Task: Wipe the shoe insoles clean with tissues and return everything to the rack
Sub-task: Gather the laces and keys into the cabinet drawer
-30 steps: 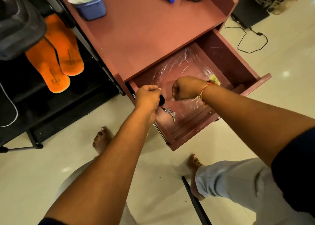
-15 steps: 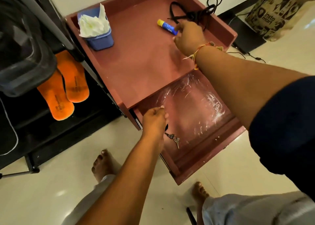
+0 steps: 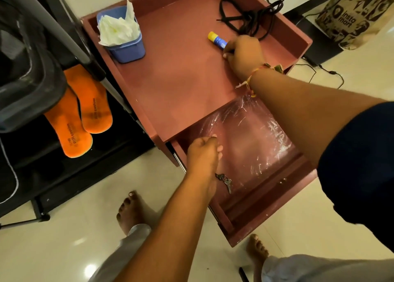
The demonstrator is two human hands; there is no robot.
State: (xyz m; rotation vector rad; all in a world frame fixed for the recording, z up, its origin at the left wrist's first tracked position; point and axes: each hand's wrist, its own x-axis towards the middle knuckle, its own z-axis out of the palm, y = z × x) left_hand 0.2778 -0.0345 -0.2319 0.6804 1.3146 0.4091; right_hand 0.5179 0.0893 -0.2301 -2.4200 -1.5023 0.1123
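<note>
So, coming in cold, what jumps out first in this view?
The two orange insoles on the black rack at left, then the right hand gripping a blue and yellow stick on the red tabletop. The left hand is curled over the open drawer, keys dangling below.

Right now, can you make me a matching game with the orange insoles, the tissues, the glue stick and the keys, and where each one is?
Things:
1. orange insoles
2. tissues
3. glue stick
4. keys

Places:
A. in the blue tub
B. on the black rack
C. at the open drawer
D. gripped by the right hand

Pairs: 1-B, 2-A, 3-D, 4-C.
</note>
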